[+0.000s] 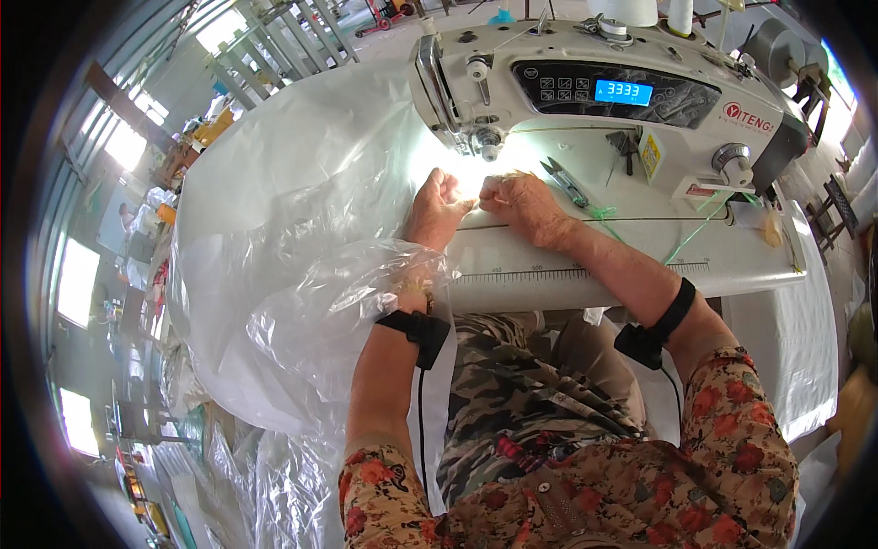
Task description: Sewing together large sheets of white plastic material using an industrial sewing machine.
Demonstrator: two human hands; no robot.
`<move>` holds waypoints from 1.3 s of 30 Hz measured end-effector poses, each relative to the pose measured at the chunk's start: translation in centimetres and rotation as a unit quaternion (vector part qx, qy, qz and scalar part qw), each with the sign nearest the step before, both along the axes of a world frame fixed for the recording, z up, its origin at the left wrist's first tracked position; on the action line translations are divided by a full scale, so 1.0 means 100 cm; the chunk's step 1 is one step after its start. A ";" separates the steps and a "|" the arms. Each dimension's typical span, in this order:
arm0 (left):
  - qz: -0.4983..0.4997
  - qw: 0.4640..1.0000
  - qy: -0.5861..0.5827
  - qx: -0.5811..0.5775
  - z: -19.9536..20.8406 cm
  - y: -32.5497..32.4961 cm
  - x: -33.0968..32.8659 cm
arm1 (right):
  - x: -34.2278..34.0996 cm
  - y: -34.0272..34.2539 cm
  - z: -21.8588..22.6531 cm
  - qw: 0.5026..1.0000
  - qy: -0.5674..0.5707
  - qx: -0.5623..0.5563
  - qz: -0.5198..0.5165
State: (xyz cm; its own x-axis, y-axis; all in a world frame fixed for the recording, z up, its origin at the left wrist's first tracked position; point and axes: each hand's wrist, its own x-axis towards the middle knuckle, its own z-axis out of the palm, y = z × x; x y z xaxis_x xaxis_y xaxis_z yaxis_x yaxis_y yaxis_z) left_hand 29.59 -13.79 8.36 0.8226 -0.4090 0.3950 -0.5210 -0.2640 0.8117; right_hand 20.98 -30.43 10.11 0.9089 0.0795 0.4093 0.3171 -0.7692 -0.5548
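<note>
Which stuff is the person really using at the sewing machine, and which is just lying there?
In use:
left hand
right hand
clear plastic sheet, pinched by both hands
sewing machine, needle end by the hands

Just lying about:
thread snips
green thread
thread cones on top

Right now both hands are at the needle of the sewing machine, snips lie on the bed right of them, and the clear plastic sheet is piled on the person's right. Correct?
Not quite. The head view shows the plastic sheet piled on the person's left, draped over the left forearm. The rest holds: left hand and right hand are at the needle of the sewing machine, and the snips lie right of them.
</note>
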 end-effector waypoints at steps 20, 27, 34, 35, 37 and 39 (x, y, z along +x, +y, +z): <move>-0.015 0.969 -0.121 0.217 0.030 0.010 -0.016 | 0.005 0.002 -0.001 0.995 0.006 -0.044 -0.091; 0.010 0.975 -0.110 0.195 0.016 0.004 -0.008 | 0.008 0.004 -0.006 0.989 0.004 -0.108 -0.098; 0.047 0.959 -0.169 0.221 0.009 -0.004 -0.010 | 0.008 0.006 -0.008 0.983 -0.013 -0.155 -0.101; 0.060 0.955 -0.192 0.219 0.008 -0.003 -0.011 | 0.008 0.007 -0.008 0.983 -0.023 -0.150 -0.100; 0.055 0.962 -0.181 0.195 0.008 -0.004 -0.011 | 0.007 0.010 -0.008 0.984 -0.033 -0.144 -0.098; 0.051 0.969 -0.171 0.172 0.008 -0.004 -0.012 | 0.006 0.009 -0.008 0.976 -0.092 -0.178 -0.081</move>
